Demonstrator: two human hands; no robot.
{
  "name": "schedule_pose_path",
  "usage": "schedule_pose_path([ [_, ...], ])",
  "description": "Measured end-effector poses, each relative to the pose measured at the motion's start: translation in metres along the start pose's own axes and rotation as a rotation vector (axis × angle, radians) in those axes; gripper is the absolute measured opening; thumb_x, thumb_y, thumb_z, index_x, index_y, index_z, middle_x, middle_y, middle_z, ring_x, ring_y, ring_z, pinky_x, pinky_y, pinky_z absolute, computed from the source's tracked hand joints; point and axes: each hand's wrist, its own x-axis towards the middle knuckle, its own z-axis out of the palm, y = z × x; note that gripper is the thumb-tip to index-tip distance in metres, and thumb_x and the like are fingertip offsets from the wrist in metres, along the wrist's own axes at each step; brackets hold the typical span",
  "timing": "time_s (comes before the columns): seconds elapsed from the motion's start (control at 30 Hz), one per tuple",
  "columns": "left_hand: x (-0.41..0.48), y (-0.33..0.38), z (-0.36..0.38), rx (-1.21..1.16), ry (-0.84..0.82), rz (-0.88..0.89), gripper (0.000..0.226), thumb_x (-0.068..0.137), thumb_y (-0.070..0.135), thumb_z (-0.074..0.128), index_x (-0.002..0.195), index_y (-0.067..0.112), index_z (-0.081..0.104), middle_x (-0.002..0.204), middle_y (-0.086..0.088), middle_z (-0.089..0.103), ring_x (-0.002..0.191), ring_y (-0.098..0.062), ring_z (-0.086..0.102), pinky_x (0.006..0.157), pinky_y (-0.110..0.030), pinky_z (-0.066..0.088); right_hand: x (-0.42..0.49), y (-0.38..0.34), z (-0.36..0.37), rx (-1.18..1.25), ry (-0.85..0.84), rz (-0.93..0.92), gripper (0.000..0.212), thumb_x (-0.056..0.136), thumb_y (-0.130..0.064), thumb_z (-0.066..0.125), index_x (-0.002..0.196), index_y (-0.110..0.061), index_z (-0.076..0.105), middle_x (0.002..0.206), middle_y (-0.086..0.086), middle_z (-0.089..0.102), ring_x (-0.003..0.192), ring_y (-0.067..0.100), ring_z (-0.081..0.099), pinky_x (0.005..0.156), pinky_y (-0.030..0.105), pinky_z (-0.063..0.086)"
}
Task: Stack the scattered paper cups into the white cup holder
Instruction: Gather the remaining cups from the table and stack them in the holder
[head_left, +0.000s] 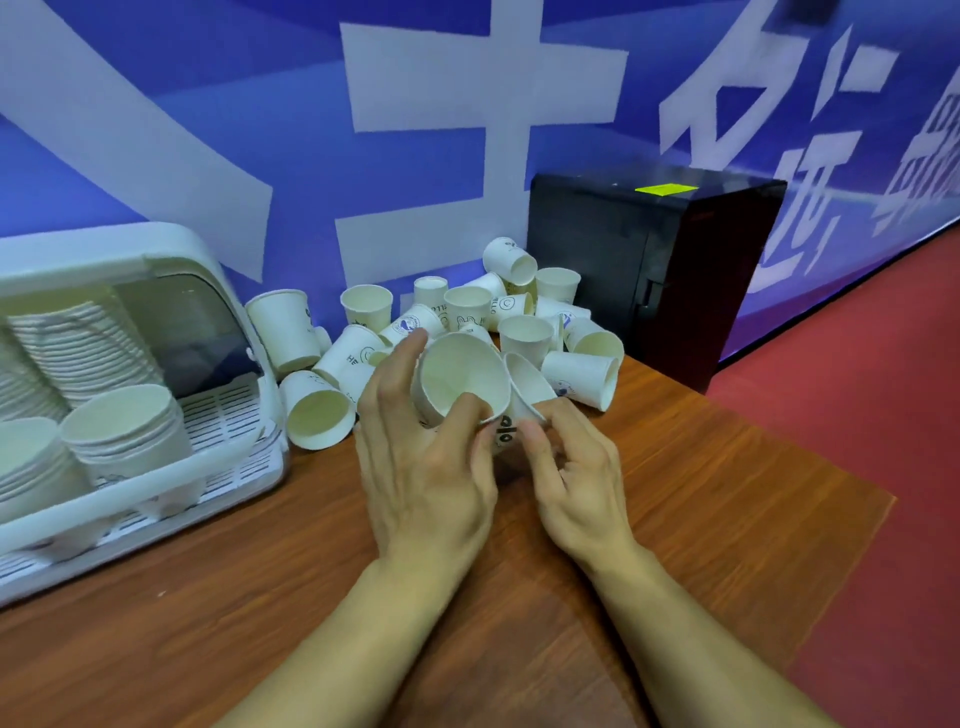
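Observation:
My left hand (421, 467) grips a white paper cup (462, 374), mouth tilted toward me, thumb hooked over its rim. My right hand (576, 478) pinches a second cup (527, 384) right beside it; the two cups touch at their rims. Behind them lies a pile of several scattered paper cups (524, 317), some upright, some on their sides. The white cup holder (244, 457) stands at the left with stacks of nested cups (124, 431) inside.
A black box (649, 270) with a yellow-green sticker stands at the back right of the wooden table (701, 493). A blue banner wall runs behind. The table's right edge drops to red floor (857, 415).

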Motion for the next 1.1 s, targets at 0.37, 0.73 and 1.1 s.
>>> schedule_pose_path([
  [0.37,-0.016,-0.039,-0.096,0.258,-0.087,0.074,0.012,0.078,0.028,0.075,0.075,0.018,0.07,0.12,-0.002,0.063,0.119,-0.035,0.049,0.085,-0.042,0.039,-0.016,-0.047,0.032,0.058,-0.161,-0.32,0.02,0.099,-0.022,0.058,0.09,-0.008,0.069,0.083,-0.004,0.064,0.076,0.017,0.056,0.068,0.036,0.047],
  [0.73,0.013,-0.079,-0.166,0.275,0.033,0.042,0.013,0.085,0.03,0.067,0.079,0.018,0.069,0.098,0.005,0.065,0.1,-0.033,0.054,0.077,-0.046,0.043,0.012,-0.126,0.09,0.128,-0.092,-0.399,0.015,0.096,-0.02,0.061,0.086,-0.011,0.068,0.079,-0.003,0.061,0.071,0.023,0.053,0.065,0.04,0.045],
  [1.1,0.06,-0.131,-0.257,0.308,0.148,-0.175,0.021,0.089,0.03,0.053,0.102,0.028,0.068,0.101,0.011,0.066,0.096,-0.023,0.054,0.078,-0.033,0.039,0.065,-0.224,0.171,0.243,0.024,-0.306,0.025,0.096,-0.028,0.056,0.076,-0.013,0.06,0.07,-0.003,0.056,0.067,0.026,0.052,0.058,0.042,0.044],
])
